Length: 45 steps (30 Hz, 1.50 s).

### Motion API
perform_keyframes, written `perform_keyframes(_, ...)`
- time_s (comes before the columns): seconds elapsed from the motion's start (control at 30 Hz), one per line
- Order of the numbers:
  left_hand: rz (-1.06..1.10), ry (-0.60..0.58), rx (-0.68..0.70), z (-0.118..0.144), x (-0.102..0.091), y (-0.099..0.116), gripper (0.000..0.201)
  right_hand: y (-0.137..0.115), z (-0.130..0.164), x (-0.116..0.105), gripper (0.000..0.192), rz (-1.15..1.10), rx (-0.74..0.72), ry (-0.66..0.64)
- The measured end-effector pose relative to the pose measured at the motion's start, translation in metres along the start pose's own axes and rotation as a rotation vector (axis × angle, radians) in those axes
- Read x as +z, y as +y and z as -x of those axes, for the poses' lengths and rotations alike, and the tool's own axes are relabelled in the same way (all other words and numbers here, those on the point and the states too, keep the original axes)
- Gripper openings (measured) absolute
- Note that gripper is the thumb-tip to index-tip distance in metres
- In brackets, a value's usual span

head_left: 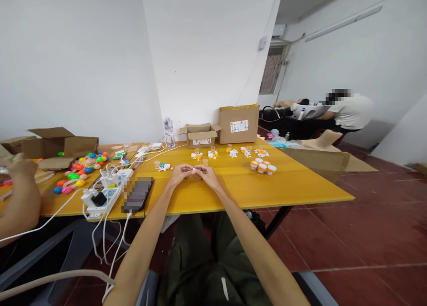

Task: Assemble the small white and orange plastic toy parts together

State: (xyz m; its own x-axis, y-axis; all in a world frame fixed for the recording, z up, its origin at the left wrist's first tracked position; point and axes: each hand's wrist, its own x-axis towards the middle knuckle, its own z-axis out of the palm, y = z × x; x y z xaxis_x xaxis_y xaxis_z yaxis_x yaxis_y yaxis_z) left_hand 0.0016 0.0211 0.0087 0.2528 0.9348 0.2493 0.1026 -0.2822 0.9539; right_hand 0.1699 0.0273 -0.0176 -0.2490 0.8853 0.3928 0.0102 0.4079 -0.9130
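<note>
My left hand (pixel 180 173) and my right hand (pixel 208 174) meet above the yellow table (pixel 200 195), with fingertips pinched together. Between them is a small pale piece (pixel 194 171), too small to name. Just behind my right hand stands a small clear cup (pixel 205 162). Left of my hands, white and green small parts (pixel 164 167) lie by another clear cup (pixel 156 164). Farther back, several little piles of white and orange parts (pixel 212 155) lie in a row, some with clear cups. To the right, several jars with white and orange lids (pixel 263 166) are grouped together.
Cardboard boxes (pixel 238 126) and a water bottle (pixel 169 132) line the wall. A phone (pixel 138 195), a power strip (pixel 111 192) and cables lie at left. Beyond are colourful balls (pixel 88 166) and a co-worker's arm (pixel 22 195). Another person (pixel 350 110) sits at far right.
</note>
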Motion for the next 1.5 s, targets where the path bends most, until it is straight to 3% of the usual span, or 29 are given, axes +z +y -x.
perform_keyframes(0.17, -0.057, 0.007, 0.002, -0.003, 0.001, -0.004, 0.037, 0.004, 0.004, -0.008, 0.026, -0.008, -0.013, 0.07)
perform_keyframes(0.4, -0.228, 0.04, 0.098, -0.006, 0.005, -0.012, 0.022, 0.021, 0.01, -0.049, 0.027, 0.027, -0.03, 0.541)
perform_keyframes(0.5, -0.345, 0.06, 0.156, -0.008, 0.005, -0.014, 0.018, 0.027, 0.008, -0.059, 0.025, 0.04, -0.02, 0.645)
perform_keyframes(0.67, -0.486, 0.065, 0.186, -0.015, 0.01, -0.018, 0.029, 0.029, 0.002, -0.055, 0.017, 0.053, -0.017, 0.578)
perform_keyframes(0.87, -0.604, 0.086, 0.118, -0.029, 0.024, -0.021, 0.036, 0.025, 0.002, -0.051, 0.02, 0.082, 0.003, 0.43)
perform_keyframes(1.1, -0.633, 0.166, 0.095, -0.039, 0.04, -0.019, 0.02, 0.023, 0.002, -0.047, 0.013, 0.135, 0.015, 0.318)
perform_keyframes(1.27, -0.557, 0.103, 0.12, -0.034, 0.03, -0.02, 0.014, 0.024, -0.003, -0.055, 0.02, 0.108, 0.024, 0.294)
perform_keyframes(1.5, -0.537, 0.058, 0.111, -0.017, 0.005, -0.019, 0.015, 0.024, -0.006, -0.07, 0.024, 0.086, 0.058, 0.376)
